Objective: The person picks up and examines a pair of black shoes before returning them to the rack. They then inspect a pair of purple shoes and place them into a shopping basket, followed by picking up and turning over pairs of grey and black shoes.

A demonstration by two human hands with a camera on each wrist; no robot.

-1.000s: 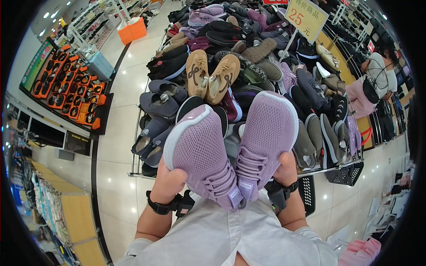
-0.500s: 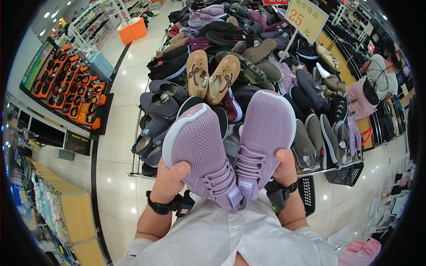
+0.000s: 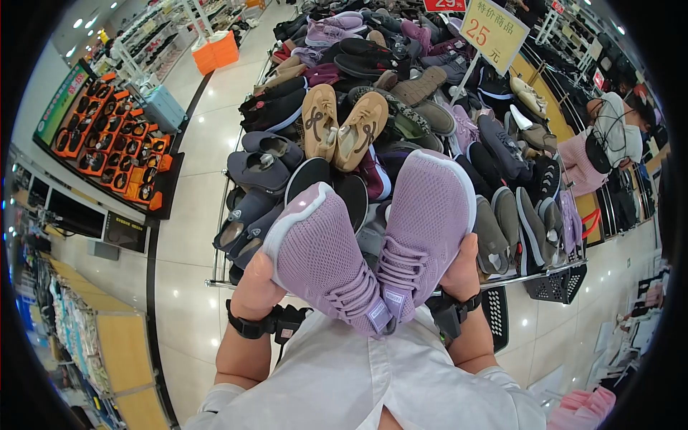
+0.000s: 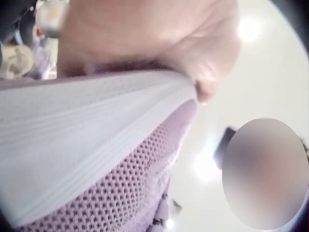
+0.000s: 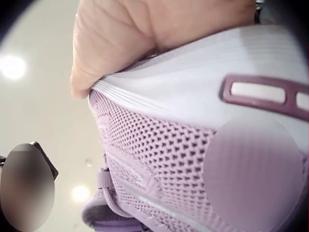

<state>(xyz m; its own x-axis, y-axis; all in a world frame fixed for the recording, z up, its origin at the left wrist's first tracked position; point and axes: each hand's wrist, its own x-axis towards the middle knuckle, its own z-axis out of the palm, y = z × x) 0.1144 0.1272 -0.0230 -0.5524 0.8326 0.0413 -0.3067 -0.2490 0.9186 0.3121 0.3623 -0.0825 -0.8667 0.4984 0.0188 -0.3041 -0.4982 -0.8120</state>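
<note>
Two lilac mesh sneakers with white soles are held up side by side over the person's lap, toes pointing away, heels meeting near the shirt. My left hand [image 3: 256,290] grips the left sneaker [image 3: 319,247] from its outer side, with the thumb upright by the sole's edge. On the other side, my right hand [image 3: 462,269] holds the right sneaker [image 3: 430,204] along its outer edge. Both sneakers are laced and have a small label on the tongue. In the left wrist view, the palm lies against the white sole [image 4: 87,130]. Most fingers are hidden behind the soles.
A rack heaped with shoes stands just ahead, its metal rail [image 3: 530,276] close to the hands. Tan lace-up shoes [image 3: 319,125] lie on top, with a yellow price sign [image 3: 494,32] behind. Black baskets [image 3: 559,283] are below right. An orange display [image 3: 118,143] stands left across the aisle.
The left thumb has slid off the mesh to the sole's edge, and the left sneaker's toe has dropped slightly. The right thumb now points up beside its sneaker.
</note>
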